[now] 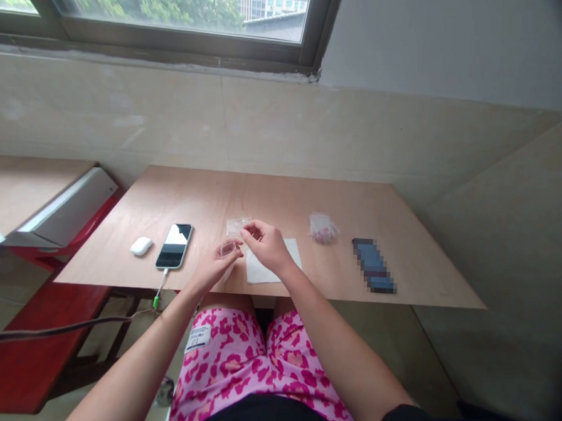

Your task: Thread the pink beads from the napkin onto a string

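Note:
My left hand (218,262) pinches a small clear plastic piece (227,249) between thumb and fingers, just above the near part of the wooden table (404,204). My right hand (266,244) hovers beside it with fingers curled, its fingertips close to a small clear plastic bag (237,225) lying on the table; whether it grips anything I cannot tell. A white sheet of paper (259,271) lies under and to the right of the right hand.
A white phone (174,246) with a charging cable (160,289) and a white earbud case (141,246) lie on the left. A clear bag of pink bits (323,228) and a dark blurred phone-like slab (373,265) lie on the right. A red bench (29,342) stands at the left.

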`<state>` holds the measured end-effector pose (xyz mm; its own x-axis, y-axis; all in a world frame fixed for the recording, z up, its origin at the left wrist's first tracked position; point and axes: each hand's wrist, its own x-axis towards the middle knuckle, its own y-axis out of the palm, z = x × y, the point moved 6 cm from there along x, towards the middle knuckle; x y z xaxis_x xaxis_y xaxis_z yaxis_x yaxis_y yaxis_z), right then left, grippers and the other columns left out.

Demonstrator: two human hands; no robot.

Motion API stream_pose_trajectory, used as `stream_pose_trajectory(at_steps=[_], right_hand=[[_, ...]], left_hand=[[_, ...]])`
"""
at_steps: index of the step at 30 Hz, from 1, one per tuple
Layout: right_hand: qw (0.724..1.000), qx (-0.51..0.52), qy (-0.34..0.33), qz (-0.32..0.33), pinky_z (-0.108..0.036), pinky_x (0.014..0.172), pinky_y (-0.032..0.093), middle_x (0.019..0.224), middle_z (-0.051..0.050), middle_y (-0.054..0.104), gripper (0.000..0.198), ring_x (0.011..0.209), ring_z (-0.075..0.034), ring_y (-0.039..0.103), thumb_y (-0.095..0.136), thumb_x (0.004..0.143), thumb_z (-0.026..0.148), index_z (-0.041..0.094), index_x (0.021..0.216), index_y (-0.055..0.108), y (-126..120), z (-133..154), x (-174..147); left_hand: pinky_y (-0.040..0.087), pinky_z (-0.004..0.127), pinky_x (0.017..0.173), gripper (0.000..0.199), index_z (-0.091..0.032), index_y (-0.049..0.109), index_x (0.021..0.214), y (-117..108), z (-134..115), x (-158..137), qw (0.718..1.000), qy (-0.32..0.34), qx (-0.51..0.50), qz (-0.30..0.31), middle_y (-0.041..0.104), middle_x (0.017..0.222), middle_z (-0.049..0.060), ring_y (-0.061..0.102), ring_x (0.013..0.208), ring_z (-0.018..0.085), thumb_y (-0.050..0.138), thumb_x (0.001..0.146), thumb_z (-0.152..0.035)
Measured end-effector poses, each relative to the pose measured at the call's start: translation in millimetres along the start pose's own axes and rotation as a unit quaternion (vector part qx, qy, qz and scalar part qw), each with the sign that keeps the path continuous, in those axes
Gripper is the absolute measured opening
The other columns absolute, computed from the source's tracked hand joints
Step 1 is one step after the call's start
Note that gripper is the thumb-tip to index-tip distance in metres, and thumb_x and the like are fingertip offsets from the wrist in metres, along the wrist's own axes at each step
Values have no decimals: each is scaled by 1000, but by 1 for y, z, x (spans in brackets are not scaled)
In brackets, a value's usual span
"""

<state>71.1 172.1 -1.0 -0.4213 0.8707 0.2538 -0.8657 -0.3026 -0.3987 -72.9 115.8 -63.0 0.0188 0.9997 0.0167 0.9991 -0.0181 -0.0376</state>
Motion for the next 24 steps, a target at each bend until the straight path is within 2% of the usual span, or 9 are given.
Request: stream_pose_trajectory(at_steps=[2,4,7,9,12,14,21,24], right_hand=[[998,-34,-38,44,-25,69,47,83,-1,73,12,71,-14,63,65,92,27,20,91,74,8,20,0],[997,-39,-32,60,-25,68,47,82,-1,73,11,71,-14,63,67,91,27,20,92,75,10,18,0],[1000,-6,27,9,-25,67,48,81,-1,74,19,71,-15,66,61,96,33,20,97,74,0,-17,2],[997,-40,65,-16,-25,69,48,79,-2,75,18,73,-16,68,60,96,31,19,95,74,-7,-49,3],[981,-157,112,13,-26,74,48,83,-4,77,13,79,-19,70,64,93,25,20,90,76,-9,-89,0],[971,-202,122,35,-26,78,48,90,-6,79,11,86,-21,71,67,91,22,21,92,77,-6,-103,-3],[967,-236,88,48,-24,83,47,104,-5,77,26,94,-19,69,63,90,12,21,112,74,7,-109,-6],[965,-241,83,56,-24,85,46,107,-6,76,25,97,-18,68,62,91,11,21,111,74,8,-110,-5]], left_hand=[[50,43,104,39,-20,69,126,3,-4,0,1000,10,-16,9,72,124,12,64,122,31,70,94,-43],[50,43,105,39,-20,69,126,3,-5,-1,1000,7,-24,9,72,126,12,64,124,31,70,94,-42],[51,42,102,33,-20,71,117,-1,-5,0,1000,-10,-18,-10,74,119,11,68,115,29,74,91,-40],[51,40,98,31,-20,72,112,-5,-3,0,999,-27,-16,-32,75,111,10,70,106,27,75,89,-40],[51,38,93,32,-20,72,113,-9,4,0,997,-51,-37,-50,75,103,8,70,100,25,75,88,-40],[51,36,89,33,-21,72,115,-10,9,0,995,-62,-58,-54,74,99,7,69,99,24,74,88,-40],[50,32,81,34,-20,72,116,-13,17,2,992,-58,-95,-58,73,91,6,68,94,23,76,86,-37],[50,31,81,35,-19,71,117,-12,18,3,990,-60,-117,-57,72,89,6,68,92,22,76,86,-36]])
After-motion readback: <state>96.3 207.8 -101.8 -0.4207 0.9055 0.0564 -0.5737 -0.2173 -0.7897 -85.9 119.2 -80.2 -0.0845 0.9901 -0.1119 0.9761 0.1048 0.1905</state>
